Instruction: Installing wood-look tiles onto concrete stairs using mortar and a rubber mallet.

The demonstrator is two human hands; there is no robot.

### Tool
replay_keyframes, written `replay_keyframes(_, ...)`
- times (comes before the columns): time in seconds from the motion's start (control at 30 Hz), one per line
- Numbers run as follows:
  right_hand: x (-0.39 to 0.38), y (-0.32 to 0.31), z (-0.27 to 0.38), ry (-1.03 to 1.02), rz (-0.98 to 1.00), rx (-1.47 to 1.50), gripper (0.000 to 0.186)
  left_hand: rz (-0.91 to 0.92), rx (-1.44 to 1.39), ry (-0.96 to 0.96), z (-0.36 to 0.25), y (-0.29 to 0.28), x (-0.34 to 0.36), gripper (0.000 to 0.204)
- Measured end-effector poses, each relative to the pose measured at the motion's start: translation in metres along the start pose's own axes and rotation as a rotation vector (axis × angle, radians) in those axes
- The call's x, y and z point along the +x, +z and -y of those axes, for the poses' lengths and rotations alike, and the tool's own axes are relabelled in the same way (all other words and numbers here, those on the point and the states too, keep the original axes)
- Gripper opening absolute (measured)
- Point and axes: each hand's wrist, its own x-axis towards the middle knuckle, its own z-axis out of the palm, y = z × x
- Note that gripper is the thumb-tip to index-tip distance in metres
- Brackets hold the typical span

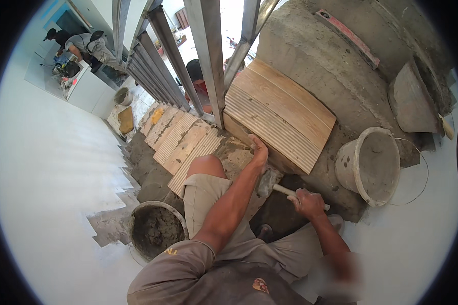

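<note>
My right hand (309,203) is closed round the pale handle of a mallet (286,190). The mallet's whitish head, slightly blurred, is close to a wood-look riser tile (282,158) on the stair. Against that riser my left hand (259,151) rests with its fingers stretched upward. Above the riser lies a wood-look tread tile (277,119), ribbed along its front edge, and it sits at the foot of a metal post. Whether the mallet head touches the riser, I cannot tell.
Metal railing posts (206,56) rise in front. Lower tiled steps (175,145) descend at left. A mortar bucket (158,231) stands near my left knee. To the right are a bucket of grey liquid (379,168), another bucket (417,99) and a red level (347,38). Other people work below.
</note>
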Motion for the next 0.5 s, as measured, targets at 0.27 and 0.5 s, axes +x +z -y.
replay_keyframes(0.27,-0.021,-0.022,-0.038,-0.152,0.118,-0.088,0.046,0.016,0.018,-0.042,0.006,-0.009,0.017,0.129)
replay_keyframes(0.5,-0.029,-0.022,0.008,-0.073,-0.027,0.089,0.043,0.075,0.067,-0.005,0.018,-0.025,0.032,0.130)
